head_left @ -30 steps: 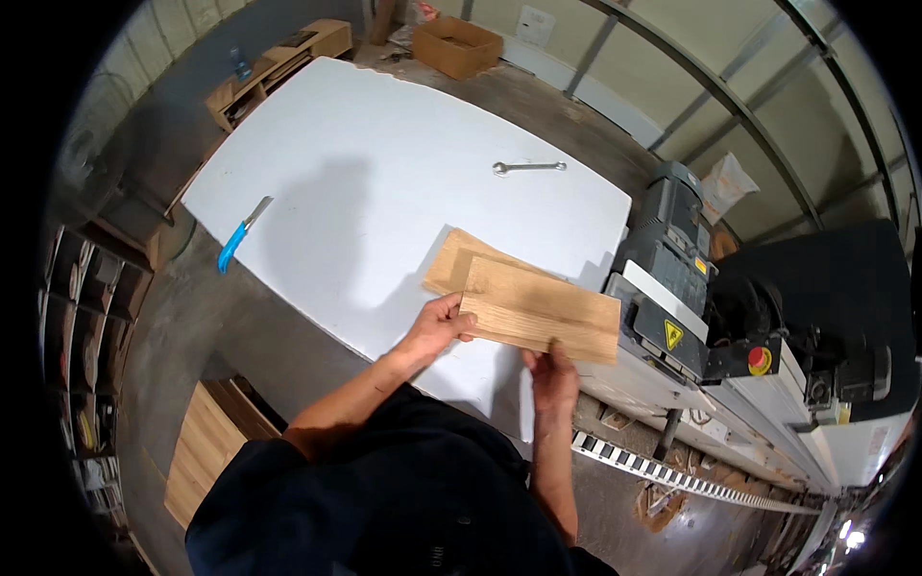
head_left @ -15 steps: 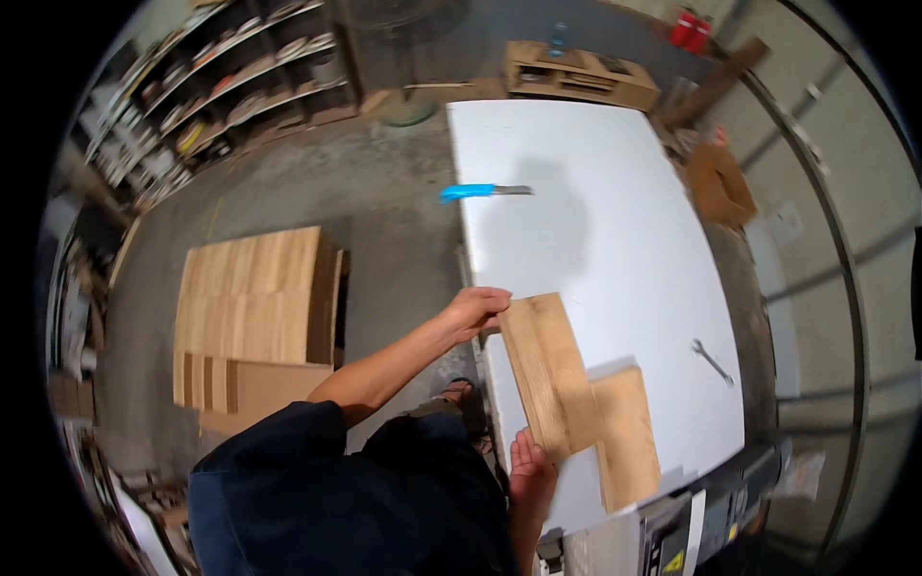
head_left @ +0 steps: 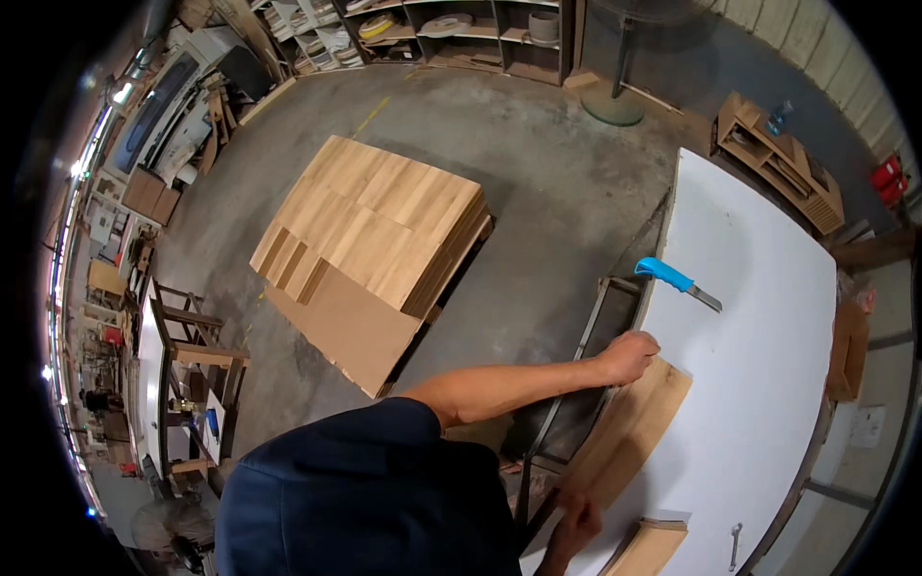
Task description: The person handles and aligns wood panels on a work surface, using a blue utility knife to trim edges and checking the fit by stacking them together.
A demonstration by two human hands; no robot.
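A light wood-grain board sits along the left edge of the white tabletop, running from near to far. My left hand is closed on its far end, the fingers curled over the corner. At the near end my right hand is curled against the board, slightly blurred. Closer to me on the tabletop lies a small stack of wooden boards, cut off by the picture's lower rim. Beyond my left hand, a knife with a blue handle rests across the table's left edge, its blade pointing right.
Right of the boards lies a wrench. A large stack of wooden panels stands on the floor to the left. Farther off are a pedestal fan, shelving, a wooden cabinet and a cardboard box.
My view has swung left, bringing more of the panel stack and floor in. The held board has come away from the other boards, and my right hand has gone from outstretched fingers to curled.
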